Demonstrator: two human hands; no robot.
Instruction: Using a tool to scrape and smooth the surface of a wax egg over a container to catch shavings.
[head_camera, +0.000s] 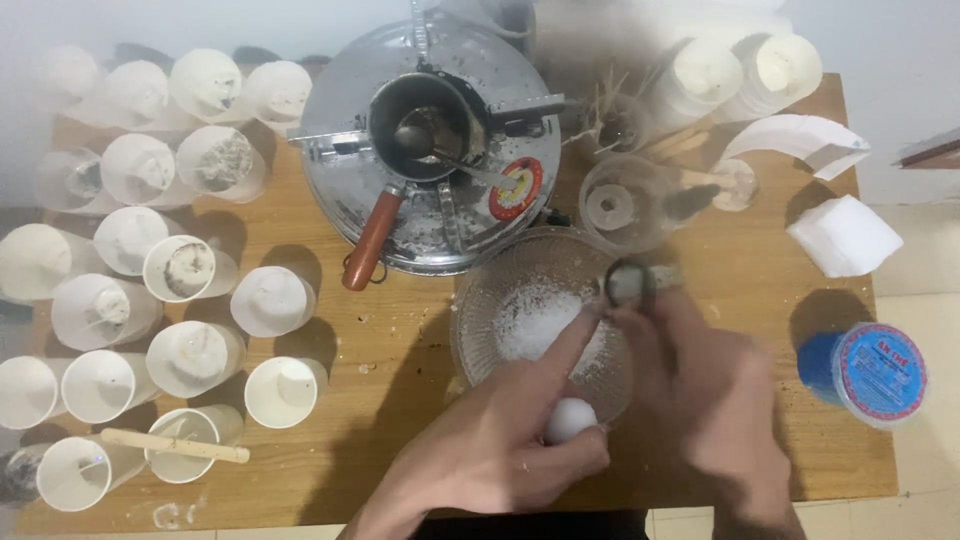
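Here, left hand (500, 450) grips a ball (570, 420) (forefinger out); right hand (700, 390) pinches a scoop (627, 283) over the bowl (480, 300), levelling powder.

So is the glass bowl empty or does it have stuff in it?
Not empty: the glass bowl holds a pile of white flakes, well below its rim.

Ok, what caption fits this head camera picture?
Left hand holding a white ball, right hand lifting a spoon over a glass bowl.

Glass bowl (540, 320) at the counter's (400, 400) near middle, granules (535, 322) in it, metal pot (432, 140) behind it, ladle (430, 125) on the pot, paper cups (150, 270) clustered left, lidded tub (878, 372) right, stacked cups (745, 75) far right.
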